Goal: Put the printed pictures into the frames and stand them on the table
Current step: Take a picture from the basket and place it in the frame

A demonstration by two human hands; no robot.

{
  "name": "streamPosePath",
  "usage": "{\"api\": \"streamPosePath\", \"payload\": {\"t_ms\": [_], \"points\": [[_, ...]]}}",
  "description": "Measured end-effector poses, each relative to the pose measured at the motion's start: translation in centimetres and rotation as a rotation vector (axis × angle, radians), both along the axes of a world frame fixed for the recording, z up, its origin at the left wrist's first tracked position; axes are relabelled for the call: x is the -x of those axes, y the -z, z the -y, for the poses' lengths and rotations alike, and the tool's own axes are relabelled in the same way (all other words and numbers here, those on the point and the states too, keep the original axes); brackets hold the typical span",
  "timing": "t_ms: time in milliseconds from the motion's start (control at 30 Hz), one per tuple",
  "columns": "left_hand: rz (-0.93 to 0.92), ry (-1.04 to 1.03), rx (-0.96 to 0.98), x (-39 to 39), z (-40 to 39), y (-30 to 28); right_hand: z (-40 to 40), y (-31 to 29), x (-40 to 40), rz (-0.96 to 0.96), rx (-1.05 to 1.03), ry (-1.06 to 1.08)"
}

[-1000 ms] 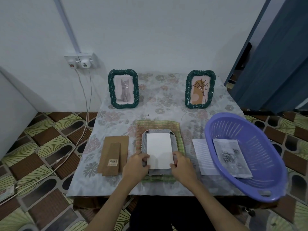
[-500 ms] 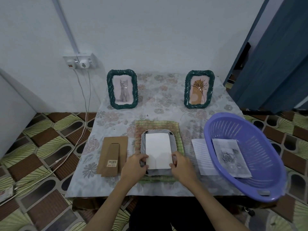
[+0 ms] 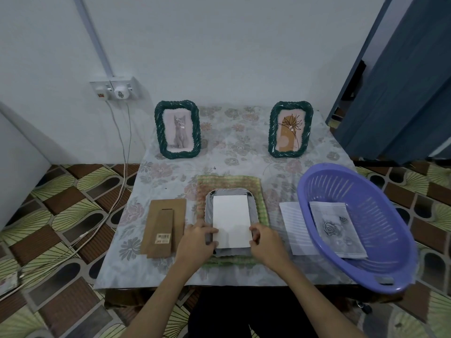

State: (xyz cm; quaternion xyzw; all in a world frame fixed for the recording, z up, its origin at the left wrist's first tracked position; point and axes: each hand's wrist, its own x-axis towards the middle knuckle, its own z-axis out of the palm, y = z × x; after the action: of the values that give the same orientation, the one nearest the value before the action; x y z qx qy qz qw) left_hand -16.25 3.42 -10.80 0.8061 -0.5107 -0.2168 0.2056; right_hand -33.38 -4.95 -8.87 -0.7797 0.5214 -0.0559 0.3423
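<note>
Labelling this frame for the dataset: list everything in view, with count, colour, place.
standing frames: 2, dark green, table's far side, pictures in
face-down frame: 1, grey back, on green mat, centre
white sheet: 1, lying in that frame
cardboard backing: 1, brown, left of mat
basket: 1, purple, right edge, holds rose print
lined paper: 1, white, beside basket
wall socket: 1, white
left hand: at sheet's left edge
right hand: pinching sheet's right edge
</note>
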Motion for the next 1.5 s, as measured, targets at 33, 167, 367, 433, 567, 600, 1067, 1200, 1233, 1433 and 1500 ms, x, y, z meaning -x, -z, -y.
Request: {"api": "streamPosePath", "payload": {"t_ms": [33, 167, 367, 433, 567, 600, 1067, 1200, 1233, 1433, 1500], "points": [[0.022, 0.005, -0.01, 0.0, 0.0, 0.0, 0.0, 0.0, 0.0, -0.008, 0.0, 0.0], [0.033, 0.011, -0.011, 0.1, -0.1, -0.2, 0.0, 0.1, 0.0, -0.021, 0.015, 0.0], [0.019, 0.017, 0.014, 0.1, -0.2, -0.3, -0.1, -0.1, 0.1, 0.021, 0.024, -0.002], [-0.017, 0.002, 0.056, 0.1, -0.3, -0.6, -0.2, -0.4, 0.0, 0.062, 0.061, 0.015], [-0.072, -0.102, 0.21, -0.8, -0.8, -2.0, -0.2, -1.4, -1.7, 0.131, 0.102, 0.0], [-0.068, -0.142, 0.226, -1.6, -1.1, -2.3, -0.4, -1.7, -2.6, 0.142, 0.101, -0.034], [-0.227, -0.586, 0.004, -9.4, -5.9, -1.8, -6.1, -0.3, -14.1, -0.161, 0.178, -0.335], [-0.381, -0.724, 0.075, -9.2, -5.1, -1.8, -6.6, 0.4, -15.6, -0.009, -0.018, -0.173], [-0.412, -0.751, 0.094, -9.2, -4.9, -1.9, -6.5, 0.4, -15.9, 0.054, -0.105, -0.085], [-0.596, -0.819, 0.261, -9.4, -4.4, -2.4, -5.0, -1.3, -16.0, 0.345, -0.228, 0.217], [-0.653, -0.815, 0.318, -8.7, -3.5, -3.0, -4.0, -2.3, -15.4, 0.409, -0.186, 0.255]]}}
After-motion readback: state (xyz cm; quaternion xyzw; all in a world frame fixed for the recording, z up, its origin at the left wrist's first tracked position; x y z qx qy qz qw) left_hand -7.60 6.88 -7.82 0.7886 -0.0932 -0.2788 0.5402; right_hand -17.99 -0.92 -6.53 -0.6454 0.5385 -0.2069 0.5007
